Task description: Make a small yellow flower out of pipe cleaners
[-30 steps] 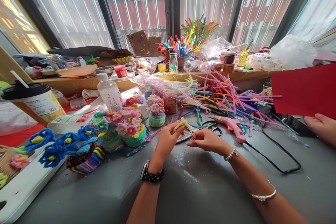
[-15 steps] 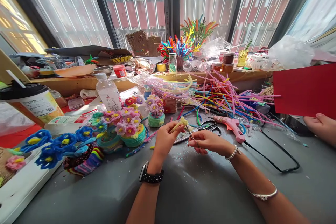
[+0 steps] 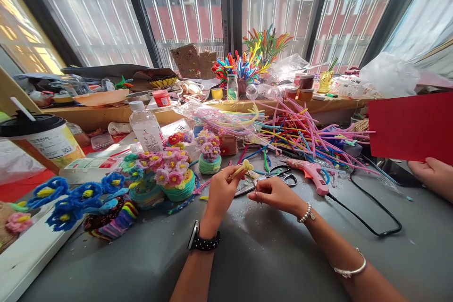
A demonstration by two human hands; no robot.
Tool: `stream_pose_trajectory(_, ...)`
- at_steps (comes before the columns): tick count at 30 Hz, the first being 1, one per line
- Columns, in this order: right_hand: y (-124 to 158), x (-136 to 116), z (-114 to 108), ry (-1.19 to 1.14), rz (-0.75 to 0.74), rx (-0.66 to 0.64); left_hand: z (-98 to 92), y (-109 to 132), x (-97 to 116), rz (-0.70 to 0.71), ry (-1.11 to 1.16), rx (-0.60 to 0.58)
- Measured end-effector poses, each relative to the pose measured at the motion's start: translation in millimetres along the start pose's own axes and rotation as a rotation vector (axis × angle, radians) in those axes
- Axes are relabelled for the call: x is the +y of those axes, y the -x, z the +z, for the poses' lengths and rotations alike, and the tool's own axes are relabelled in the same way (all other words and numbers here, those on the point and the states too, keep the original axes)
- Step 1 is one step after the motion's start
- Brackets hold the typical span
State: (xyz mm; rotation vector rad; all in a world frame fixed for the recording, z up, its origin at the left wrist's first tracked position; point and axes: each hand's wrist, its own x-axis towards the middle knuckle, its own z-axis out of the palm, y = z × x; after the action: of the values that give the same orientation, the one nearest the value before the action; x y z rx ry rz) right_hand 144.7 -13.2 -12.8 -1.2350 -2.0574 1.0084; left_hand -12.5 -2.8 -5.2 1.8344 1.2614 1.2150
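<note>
The pale yellow chenille flower (image 3: pixel 247 165) is pinched by its stem between the thumb and fingers of the left hand (image 3: pixel 223 189), and is held up over the gray tabletop (image 3: pixel 244 259). By the closed fingers of the right hand (image 3: pixel 278 193), between four and five o'clock from the flower, a slender metal tool (image 3: pixel 252 181) is gripped, its tip directed at the blossom; whether the two touch cannot be told. Just beyond, at three o'clock, black-handled scissors (image 3: pixel 284 174) are laid, with a pink glue gun (image 3: pixel 313 174) set down past them. At nine, a small turquoise pot (image 3: pixel 209 165) of pink chenille flowers is placed near the left hand; blue chenille flowers (image 3: pixel 87 192) are seen well apart, between eight and nine. Loose chenille stems (image 3: pixel 300 127) are heaped at two. Farther out, between two and three, a red sheet (image 3: pixel 410 125) is seen above another person's hand (image 3: pixel 432 175).
</note>
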Motion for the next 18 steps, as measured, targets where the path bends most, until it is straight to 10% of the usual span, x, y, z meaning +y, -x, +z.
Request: stream_pose_trajectory(18, 0.0, -0.7, -1.5, -0.359, 0.062, -0.062, -3.1, 0.3, 3.6, -0.064, 0.212, -0.096)
